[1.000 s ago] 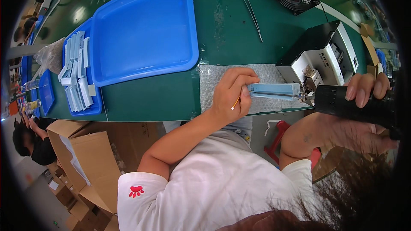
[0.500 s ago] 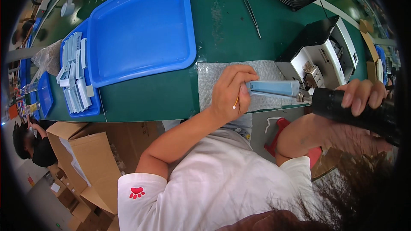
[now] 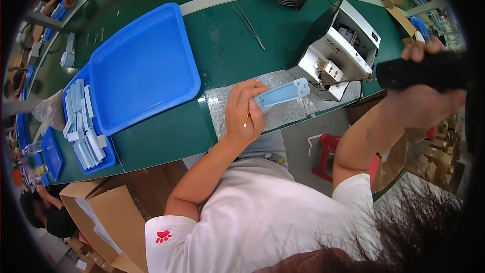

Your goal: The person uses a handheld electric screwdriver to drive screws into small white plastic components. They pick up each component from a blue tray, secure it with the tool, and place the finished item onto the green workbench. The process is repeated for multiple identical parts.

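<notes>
The left grip (image 3: 245,111) is curled firmly round one end of a pale-blue strip (image 3: 287,92). The right grip (image 3: 432,102) wraps a black driver (image 3: 424,72), its tip toward the machine (image 3: 348,50).

You're in an assembly workshop. Your driver (image 3: 419,72), the green bench (image 3: 151,144), blue trays (image 3: 144,65) and cartons (image 3: 113,217) show it.

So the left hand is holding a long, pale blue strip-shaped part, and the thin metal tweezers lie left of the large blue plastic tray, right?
Not quite: in the head view, the thin metal tweezers lie right of the large blue plastic tray. The left hand is indeed holding the long, pale blue strip-shaped part.
</notes>
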### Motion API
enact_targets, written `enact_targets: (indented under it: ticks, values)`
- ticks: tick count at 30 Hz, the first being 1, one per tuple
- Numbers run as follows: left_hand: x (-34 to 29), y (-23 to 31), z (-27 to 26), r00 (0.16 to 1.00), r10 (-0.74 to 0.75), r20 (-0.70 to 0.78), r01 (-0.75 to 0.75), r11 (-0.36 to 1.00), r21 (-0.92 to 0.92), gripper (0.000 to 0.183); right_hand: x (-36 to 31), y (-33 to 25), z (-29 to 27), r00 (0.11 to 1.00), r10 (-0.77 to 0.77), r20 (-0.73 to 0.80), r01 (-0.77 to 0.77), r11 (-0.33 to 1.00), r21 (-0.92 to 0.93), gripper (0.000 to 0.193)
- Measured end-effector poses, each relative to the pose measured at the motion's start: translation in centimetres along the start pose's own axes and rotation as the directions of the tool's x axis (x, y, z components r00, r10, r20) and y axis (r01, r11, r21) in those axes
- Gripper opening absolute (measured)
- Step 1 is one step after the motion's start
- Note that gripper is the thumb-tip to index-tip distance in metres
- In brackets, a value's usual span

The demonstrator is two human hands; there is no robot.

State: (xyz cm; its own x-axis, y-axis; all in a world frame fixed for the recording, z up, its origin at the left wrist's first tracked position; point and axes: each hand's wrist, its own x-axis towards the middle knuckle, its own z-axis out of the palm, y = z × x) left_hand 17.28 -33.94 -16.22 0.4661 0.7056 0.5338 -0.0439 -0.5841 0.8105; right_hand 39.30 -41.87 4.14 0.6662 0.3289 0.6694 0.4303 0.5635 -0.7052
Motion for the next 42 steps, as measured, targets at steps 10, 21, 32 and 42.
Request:
enact_targets:
  ticks: [10,21,32,42]
  values:
    - [-0.6,-0.6,-0.1,1.000,0.010,-0.007,-0.010,1.000,0.000,0.020,-1.7,1.7,-0.6,0.976,0.192,0.099,-0.210,0.951,0.228,0.068]
    - [-0.2,0.1,-0.6,0.999,0.037,-0.015,-0.037,0.999,0.010,0.023,-4.1,0.4,3.3,0.987,0.059,0.149,-0.107,0.934,0.341,0.087]
    - [-0.1,0.2,-0.7,0.999,0.038,-0.010,-0.038,0.999,0.003,0.026,-4.7,1.7,3.4,0.979,0.129,0.161,-0.176,0.928,0.328,0.084]
    - [-0.1,0.1,-0.8,0.999,0.024,0.025,-0.025,0.999,0.024,0.023,-5.4,1.5,4.8,0.979,0.153,0.137,-0.191,0.922,0.338,0.080]
